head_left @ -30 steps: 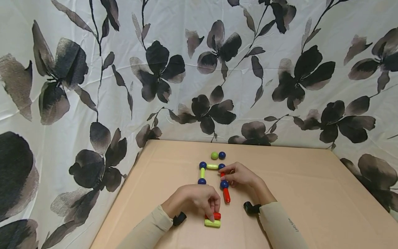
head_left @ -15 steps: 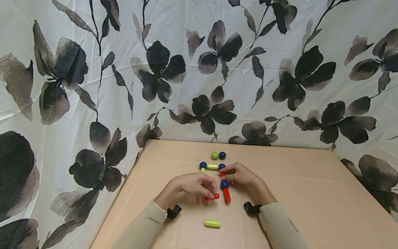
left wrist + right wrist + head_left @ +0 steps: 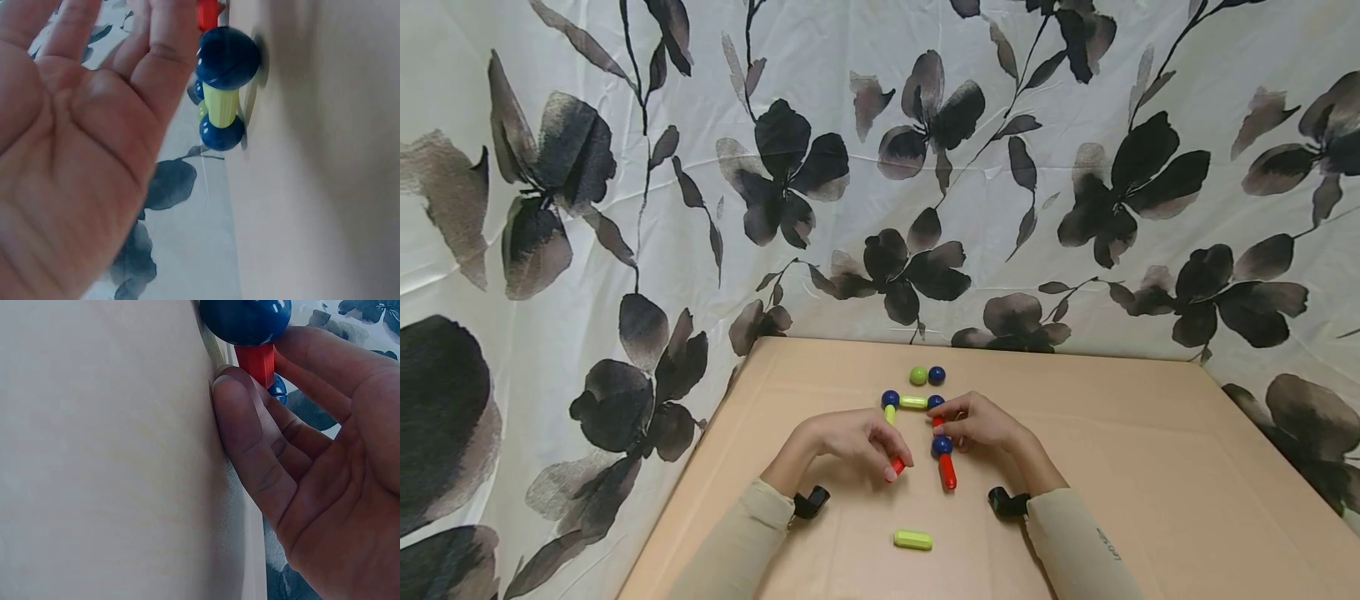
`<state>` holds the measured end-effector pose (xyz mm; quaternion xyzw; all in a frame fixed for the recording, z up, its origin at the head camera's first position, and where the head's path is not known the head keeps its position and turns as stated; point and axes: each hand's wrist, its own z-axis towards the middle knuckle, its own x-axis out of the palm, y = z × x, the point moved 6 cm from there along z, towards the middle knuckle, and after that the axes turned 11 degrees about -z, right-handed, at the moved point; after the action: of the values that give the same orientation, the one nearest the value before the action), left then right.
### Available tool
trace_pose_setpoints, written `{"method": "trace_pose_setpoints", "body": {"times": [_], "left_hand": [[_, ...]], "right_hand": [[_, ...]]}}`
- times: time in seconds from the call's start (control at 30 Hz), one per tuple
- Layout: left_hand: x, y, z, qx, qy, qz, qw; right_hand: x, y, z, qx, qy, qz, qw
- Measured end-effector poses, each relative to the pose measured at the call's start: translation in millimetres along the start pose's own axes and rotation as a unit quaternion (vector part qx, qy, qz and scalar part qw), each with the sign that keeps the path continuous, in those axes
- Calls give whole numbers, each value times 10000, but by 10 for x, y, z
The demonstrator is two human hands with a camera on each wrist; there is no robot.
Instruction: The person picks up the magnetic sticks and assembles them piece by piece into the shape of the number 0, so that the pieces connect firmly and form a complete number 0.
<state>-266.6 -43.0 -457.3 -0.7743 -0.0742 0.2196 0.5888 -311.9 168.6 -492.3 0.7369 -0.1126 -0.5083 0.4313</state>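
Observation:
My left hand (image 3: 857,442) pinches a short red rod (image 3: 896,468) between thumb and fingers, over the left side of a ball-and-rod frame. In the left wrist view a blue ball (image 3: 228,57) on a yellow-green rod (image 3: 220,106) shows beside the palm; the head view has that ball hidden behind the hand. My right hand (image 3: 981,423) grips the frame's right side around another red rod (image 3: 256,365), between two blue balls. From the nearer blue ball (image 3: 942,446) a further red rod (image 3: 947,472) points toward me. A yellow-green rod (image 3: 913,402) spans the far side.
A loose yellow-green rod (image 3: 913,540) lies near the front of the tan table (image 3: 1150,467). Beyond the frame, a green ball (image 3: 918,376) and a blue ball (image 3: 936,376) sit side by side. Flower-printed cloth (image 3: 820,275) hangs behind the table.
My left hand has picked up the red rod from beside the loose yellow-green rod, carried it away from me to the frame's left side and turned it. The right hand stays in place.

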Motion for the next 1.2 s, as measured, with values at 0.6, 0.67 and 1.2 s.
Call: {"method": "trace_pose_setpoints", "body": {"times": [0.6, 0.67, 1.2], "left_hand": [[-28, 95, -75, -823, -647, 32, 9945], [-30, 94, -76, -873, -752, 14, 9933], [-24, 94, -61, -1015, -956, 117, 9902]], "right_hand": [[10, -6, 2, -21, -6, -80, 10000], [10, -6, 5, -30, -3, -76, 10000], [0, 17, 4, -15, 46, -145, 9999]]}}
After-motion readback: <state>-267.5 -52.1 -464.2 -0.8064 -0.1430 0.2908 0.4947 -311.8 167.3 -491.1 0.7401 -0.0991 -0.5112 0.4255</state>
